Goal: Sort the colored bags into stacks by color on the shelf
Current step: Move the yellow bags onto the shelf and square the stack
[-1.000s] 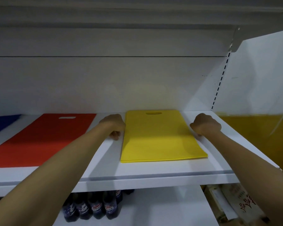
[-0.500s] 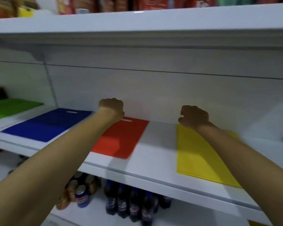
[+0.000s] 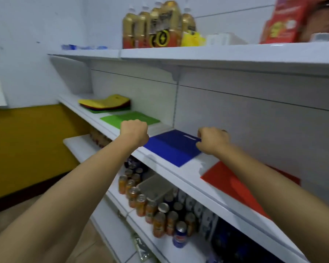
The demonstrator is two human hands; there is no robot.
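Flat bags lie in a row on the white shelf (image 3: 179, 173). A mixed pile of bags (image 3: 104, 104) with a yellow one on top sits at the far left. To its right lie a green bag (image 3: 129, 118), a blue bag (image 3: 173, 147) and a red bag (image 3: 234, 185). My left hand (image 3: 134, 130) hovers as a fist between the green and blue bags, holding nothing. My right hand (image 3: 213, 140) hangs over the blue bag's right edge with curled fingers and nothing visible in them.
The shelf above (image 3: 217, 54) carries bottle packs (image 3: 158, 25) and red packets (image 3: 296, 21). Below, drink cans (image 3: 150, 204) and dark bottles (image 3: 194, 205) fill the lower shelf. A yellow wall (image 3: 27, 147) lies to the left.
The view has swung left along the shelf, from the yellow bag past the red to the blue and green bags. Both fists travelled left with it, still empty.
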